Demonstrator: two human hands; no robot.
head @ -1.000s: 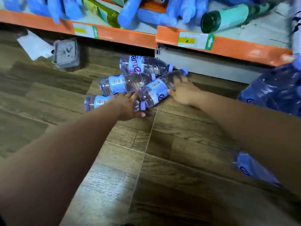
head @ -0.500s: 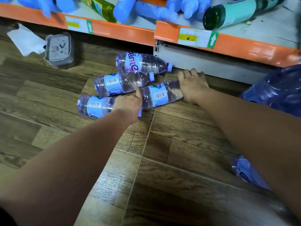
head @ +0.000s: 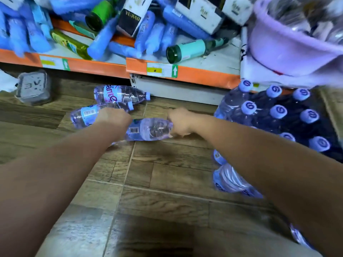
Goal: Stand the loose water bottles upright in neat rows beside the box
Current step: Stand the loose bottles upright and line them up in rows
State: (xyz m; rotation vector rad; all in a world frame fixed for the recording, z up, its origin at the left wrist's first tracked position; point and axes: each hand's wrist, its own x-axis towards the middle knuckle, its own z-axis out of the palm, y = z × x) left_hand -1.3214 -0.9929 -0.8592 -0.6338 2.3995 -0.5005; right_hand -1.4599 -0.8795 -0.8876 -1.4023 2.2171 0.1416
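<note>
One grip clear: right hand [head: 179, 123] fingers curl round near water bottle [head: 148, 129] neck; left hand [head: 113, 117] fingers hidden. Pivot onto base.

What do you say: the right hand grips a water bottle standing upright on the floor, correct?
No. The head view shows the right hand gripping a water bottle that lies on its side on the floor, not upright.

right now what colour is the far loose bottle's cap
The cap is pale blue-violet; the head view shows it best.
</note>
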